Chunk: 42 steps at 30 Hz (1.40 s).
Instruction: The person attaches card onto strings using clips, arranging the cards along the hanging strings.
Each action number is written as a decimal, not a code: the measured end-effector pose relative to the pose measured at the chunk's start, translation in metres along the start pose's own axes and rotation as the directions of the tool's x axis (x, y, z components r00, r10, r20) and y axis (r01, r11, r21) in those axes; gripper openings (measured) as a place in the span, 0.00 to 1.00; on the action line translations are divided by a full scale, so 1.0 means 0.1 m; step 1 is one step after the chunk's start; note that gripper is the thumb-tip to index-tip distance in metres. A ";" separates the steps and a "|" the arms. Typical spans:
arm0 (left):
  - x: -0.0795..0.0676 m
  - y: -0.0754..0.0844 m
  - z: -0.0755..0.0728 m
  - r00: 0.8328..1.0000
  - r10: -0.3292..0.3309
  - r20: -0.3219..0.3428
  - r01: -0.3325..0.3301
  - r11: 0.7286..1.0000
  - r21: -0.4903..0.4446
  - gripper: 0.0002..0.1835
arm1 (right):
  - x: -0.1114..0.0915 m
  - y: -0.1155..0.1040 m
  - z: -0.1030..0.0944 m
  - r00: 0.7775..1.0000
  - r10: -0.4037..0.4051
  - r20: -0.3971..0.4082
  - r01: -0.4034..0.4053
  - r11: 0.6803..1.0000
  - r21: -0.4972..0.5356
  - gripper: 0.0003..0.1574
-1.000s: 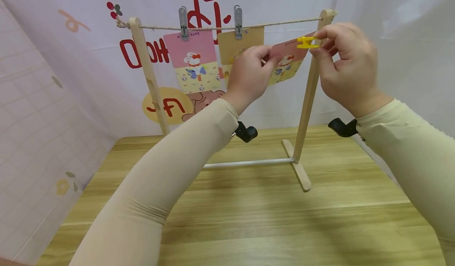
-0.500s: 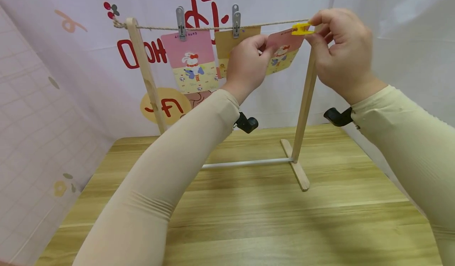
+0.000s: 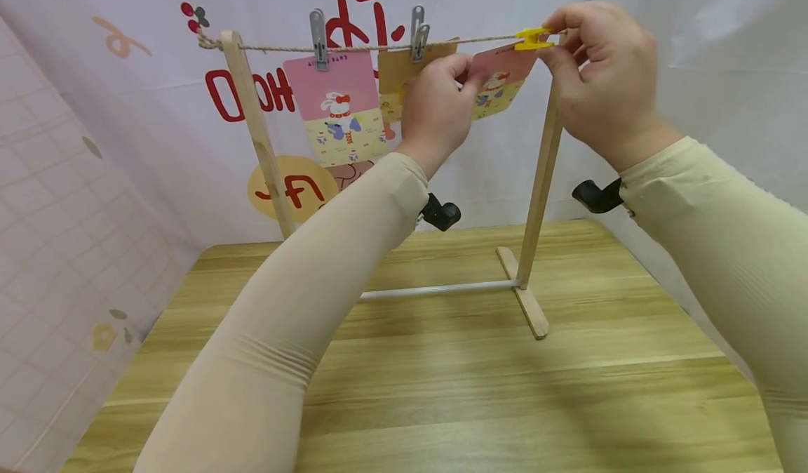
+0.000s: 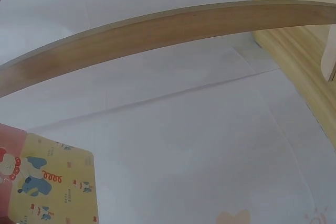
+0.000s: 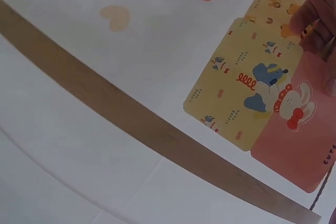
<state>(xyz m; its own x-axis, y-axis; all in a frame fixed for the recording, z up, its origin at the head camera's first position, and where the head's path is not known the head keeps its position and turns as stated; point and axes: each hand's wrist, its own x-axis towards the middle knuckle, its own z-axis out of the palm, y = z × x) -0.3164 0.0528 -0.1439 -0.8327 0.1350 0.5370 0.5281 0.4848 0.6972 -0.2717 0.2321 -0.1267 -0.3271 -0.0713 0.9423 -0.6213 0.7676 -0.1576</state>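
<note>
A pink and yellow card (image 3: 503,83) with a white cartoon bunny is pinched at its left edge by my left hand (image 3: 437,104). My right hand (image 3: 602,73) pinches a yellow clothespin (image 3: 532,40) between thumb and fingers. The clothespin is at the card's top right, level with the twine (image 3: 482,40); whether its jaws enclose the twine is too small to tell. In the right wrist view the card (image 5: 278,98) overlaps a yellow patterned card (image 5: 273,6). The left wrist view catches only part of the held card (image 4: 58,182).
A matching pink and yellow card (image 3: 341,108) hangs from a grey clothespin (image 3: 318,38). Another grey clothespin (image 3: 419,36) holds a tan card (image 3: 394,69), partly behind my left hand. Wooden posts (image 3: 539,192) carry the twine above a wood-grain table (image 3: 442,382).
Both hands have risen, bringing the pinched card and the yellow clothespin up to the twine. The tan card has tilted beside my left hand.
</note>
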 end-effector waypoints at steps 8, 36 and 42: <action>0.02 -0.02 0.00 1.000 0.004 -0.027 -0.003 1.000 0.011 0.16 | 0.04 0.01 0.01 1.000 -0.002 0.011 0.002 1.000 -0.012 0.10; 0.05 -0.04 0.00 0.998 0.005 -0.060 0.000 0.997 0.074 0.15 | 0.09 0.02 0.01 0.987 -0.108 0.122 0.112 0.993 -0.026 0.11; 0.06 -0.04 0.02 0.998 -0.004 -0.055 0.009 0.997 0.077 0.15 | 0.11 0.02 0.02 0.987 -0.093 0.127 0.096 0.995 -0.018 0.10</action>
<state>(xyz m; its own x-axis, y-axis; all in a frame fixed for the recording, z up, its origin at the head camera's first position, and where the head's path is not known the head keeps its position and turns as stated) -0.3237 0.0531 -0.1450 -0.8247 0.0849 0.5592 0.5064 0.5515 0.6629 -0.2778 0.2322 -0.1175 -0.3558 -0.2231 0.9075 -0.6367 0.7688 -0.0607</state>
